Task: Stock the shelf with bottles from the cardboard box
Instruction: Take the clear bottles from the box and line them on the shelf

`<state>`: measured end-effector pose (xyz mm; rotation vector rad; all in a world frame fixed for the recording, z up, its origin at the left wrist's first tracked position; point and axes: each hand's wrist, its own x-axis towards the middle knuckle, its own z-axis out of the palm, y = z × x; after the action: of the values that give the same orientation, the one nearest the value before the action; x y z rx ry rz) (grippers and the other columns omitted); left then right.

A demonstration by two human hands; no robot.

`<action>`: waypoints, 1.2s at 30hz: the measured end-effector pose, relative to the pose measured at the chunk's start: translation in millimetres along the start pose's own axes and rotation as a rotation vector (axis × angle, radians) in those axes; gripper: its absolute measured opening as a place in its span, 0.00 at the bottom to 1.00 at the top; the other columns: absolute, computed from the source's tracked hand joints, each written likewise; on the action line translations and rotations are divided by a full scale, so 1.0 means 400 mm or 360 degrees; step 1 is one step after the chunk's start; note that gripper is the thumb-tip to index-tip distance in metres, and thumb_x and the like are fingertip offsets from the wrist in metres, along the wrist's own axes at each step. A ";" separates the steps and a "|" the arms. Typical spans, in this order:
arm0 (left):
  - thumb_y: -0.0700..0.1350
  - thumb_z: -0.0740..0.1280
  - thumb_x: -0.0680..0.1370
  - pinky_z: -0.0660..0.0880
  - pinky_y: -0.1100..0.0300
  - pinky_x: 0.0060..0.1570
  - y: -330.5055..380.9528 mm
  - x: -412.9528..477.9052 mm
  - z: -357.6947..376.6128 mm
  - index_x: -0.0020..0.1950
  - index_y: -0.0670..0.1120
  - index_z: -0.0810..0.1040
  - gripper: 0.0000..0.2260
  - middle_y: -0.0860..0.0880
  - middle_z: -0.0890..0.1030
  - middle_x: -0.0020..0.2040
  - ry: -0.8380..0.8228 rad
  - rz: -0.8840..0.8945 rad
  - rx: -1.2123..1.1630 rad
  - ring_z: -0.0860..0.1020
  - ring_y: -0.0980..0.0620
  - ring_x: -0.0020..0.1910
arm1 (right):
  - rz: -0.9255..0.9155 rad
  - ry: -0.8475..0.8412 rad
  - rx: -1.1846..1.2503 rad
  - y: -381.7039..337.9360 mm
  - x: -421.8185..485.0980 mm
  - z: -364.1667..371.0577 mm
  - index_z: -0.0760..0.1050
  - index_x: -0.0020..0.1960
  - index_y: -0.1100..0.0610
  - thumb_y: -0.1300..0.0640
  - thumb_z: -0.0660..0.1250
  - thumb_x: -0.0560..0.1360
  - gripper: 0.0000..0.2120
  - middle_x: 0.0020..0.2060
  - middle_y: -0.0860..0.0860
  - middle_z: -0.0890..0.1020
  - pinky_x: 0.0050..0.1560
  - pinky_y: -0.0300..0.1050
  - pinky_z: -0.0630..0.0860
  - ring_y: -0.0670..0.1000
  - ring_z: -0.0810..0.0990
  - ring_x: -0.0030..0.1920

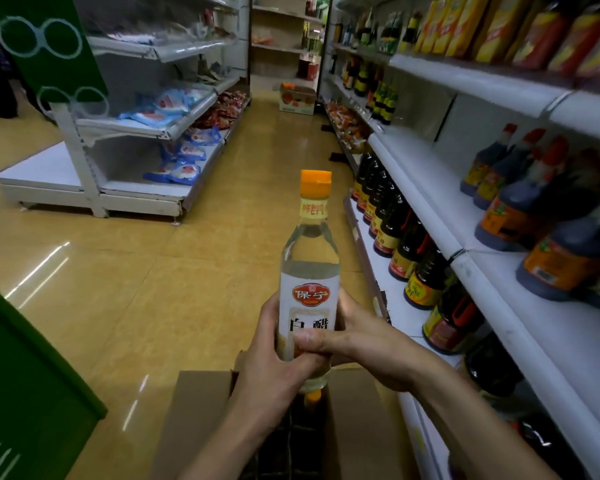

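Bottle (309,271) of clear liquid, upright, with an orange cap (315,183) and a white label facing the camera, held over the open box (201,417) that stands on the floor (125,289) of a shop aisle. Left hand (267,344) wraps the lower body from the left. Right hand (357,344) clamps it from the right, fingers (314,341) curled across the front of the label. The two hands meet near the bottle's base. A second orange cap (313,398) shows inside the box, directly beneath the held bottle. Shelf (426,168) runs along the right of the aisle: its lowest tier carries a row of dark bottles (399,237) with yellow and red labels, and the tier above carries dark jugs (510,216) with orange labels. Across the aisle, a white rack (146,129) holds blue packets. A carton (297,98) sits at the far end.
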<state>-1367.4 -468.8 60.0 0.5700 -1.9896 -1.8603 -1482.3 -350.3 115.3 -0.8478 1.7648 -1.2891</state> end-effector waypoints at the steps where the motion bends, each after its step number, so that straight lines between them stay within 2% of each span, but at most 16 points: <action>1: 0.36 0.75 0.73 0.81 0.66 0.43 0.052 -0.001 -0.006 0.73 0.62 0.67 0.35 0.64 0.83 0.53 -0.0011 0.0005 0.0011 0.82 0.64 0.52 | 0.0001 0.0011 -0.0009 -0.046 -0.010 -0.007 0.63 0.73 0.41 0.56 0.74 0.77 0.31 0.61 0.46 0.84 0.55 0.46 0.83 0.47 0.84 0.60; 5: 0.36 0.74 0.74 0.82 0.63 0.46 0.294 -0.007 -0.036 0.73 0.63 0.66 0.35 0.63 0.83 0.55 -0.0089 0.0011 0.0006 0.83 0.64 0.53 | -0.0020 0.0055 -0.0022 -0.267 -0.057 -0.042 0.64 0.73 0.41 0.55 0.75 0.76 0.32 0.61 0.48 0.84 0.60 0.54 0.82 0.50 0.84 0.61; 8: 0.34 0.73 0.75 0.80 0.68 0.43 0.466 -0.021 -0.052 0.71 0.63 0.67 0.34 0.65 0.83 0.53 -0.0131 0.0036 -0.0049 0.82 0.65 0.52 | -0.0051 0.0050 -0.0042 -0.425 -0.096 -0.063 0.63 0.74 0.40 0.56 0.75 0.77 0.32 0.62 0.48 0.84 0.59 0.53 0.83 0.50 0.84 0.62; 11: 0.33 0.73 0.75 0.80 0.68 0.43 0.671 -0.036 -0.074 0.67 0.65 0.68 0.33 0.65 0.83 0.52 -0.0169 0.0040 -0.0063 0.83 0.65 0.51 | -0.0062 0.0066 -0.0036 -0.621 -0.150 -0.088 0.63 0.74 0.39 0.56 0.75 0.77 0.32 0.62 0.48 0.84 0.59 0.51 0.82 0.50 0.83 0.62; 15: 0.42 0.75 0.68 0.81 0.63 0.44 0.940 -0.062 -0.102 0.66 0.63 0.70 0.32 0.59 0.85 0.53 -0.0194 0.0068 -0.0048 0.84 0.61 0.50 | -0.0077 0.0131 -0.0049 -0.877 -0.228 -0.119 0.63 0.75 0.42 0.56 0.76 0.76 0.33 0.61 0.49 0.84 0.63 0.56 0.81 0.50 0.84 0.62; 20: 0.32 0.72 0.75 0.79 0.69 0.39 1.209 -0.091 -0.128 0.69 0.56 0.69 0.29 0.59 0.85 0.51 -0.0279 0.0091 -0.0087 0.84 0.62 0.48 | -0.0102 0.0201 -0.0110 -1.137 -0.313 -0.142 0.64 0.74 0.40 0.50 0.78 0.74 0.34 0.62 0.48 0.84 0.66 0.62 0.78 0.50 0.83 0.63; 22: 0.32 0.71 0.76 0.79 0.70 0.39 1.301 -0.098 -0.134 0.68 0.58 0.69 0.29 0.60 0.85 0.50 -0.0324 0.0106 -0.0092 0.84 0.63 0.47 | -0.0124 0.0242 -0.0121 -1.225 -0.346 -0.147 0.64 0.74 0.40 0.51 0.77 0.75 0.33 0.62 0.48 0.84 0.65 0.59 0.79 0.50 0.83 0.63; 24: 0.32 0.71 0.77 0.79 0.70 0.38 1.379 -0.107 -0.139 0.66 0.59 0.68 0.28 0.62 0.84 0.49 -0.0370 0.0128 -0.0091 0.84 0.64 0.46 | -0.0159 0.0275 -0.0125 -1.302 -0.383 -0.150 0.64 0.74 0.42 0.55 0.76 0.77 0.32 0.60 0.47 0.84 0.61 0.52 0.82 0.48 0.84 0.61; 27: 0.32 0.70 0.76 0.80 0.68 0.40 1.475 -0.121 -0.140 0.68 0.56 0.69 0.27 0.60 0.85 0.49 -0.0407 0.0196 -0.0080 0.85 0.61 0.47 | -0.0202 0.0361 -0.0147 -1.398 -0.436 -0.156 0.67 0.73 0.48 0.58 0.74 0.77 0.28 0.53 0.45 0.86 0.45 0.37 0.81 0.41 0.85 0.50; 29: 0.33 0.71 0.76 0.80 0.67 0.41 1.529 -0.125 -0.135 0.69 0.57 0.69 0.28 0.60 0.85 0.50 -0.0454 0.0252 -0.0078 0.85 0.61 0.47 | -0.0231 0.0428 -0.0170 -1.444 -0.465 -0.165 0.68 0.73 0.49 0.57 0.75 0.77 0.28 0.55 0.47 0.86 0.45 0.36 0.80 0.44 0.86 0.52; 31: 0.35 0.72 0.77 0.80 0.66 0.42 1.577 -0.133 -0.122 0.69 0.58 0.68 0.28 0.61 0.85 0.50 -0.0506 0.0295 -0.0090 0.85 0.61 0.48 | -0.0248 0.0523 -0.0171 -1.479 -0.499 -0.174 0.68 0.72 0.46 0.57 0.75 0.77 0.28 0.58 0.48 0.85 0.47 0.38 0.81 0.47 0.85 0.57; 36: 0.35 0.72 0.77 0.80 0.65 0.43 1.666 -0.156 -0.059 0.69 0.56 0.68 0.27 0.58 0.85 0.51 -0.0671 0.0406 -0.0110 0.84 0.60 0.49 | -0.0285 0.0713 -0.0237 -1.544 -0.606 -0.207 0.67 0.70 0.40 0.54 0.76 0.76 0.28 0.58 0.44 0.85 0.50 0.41 0.81 0.45 0.85 0.58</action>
<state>-1334.5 -420.9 727.1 -0.1078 -2.1140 -1.9947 -1396.7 -269.3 773.4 -0.8621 2.1964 -1.5718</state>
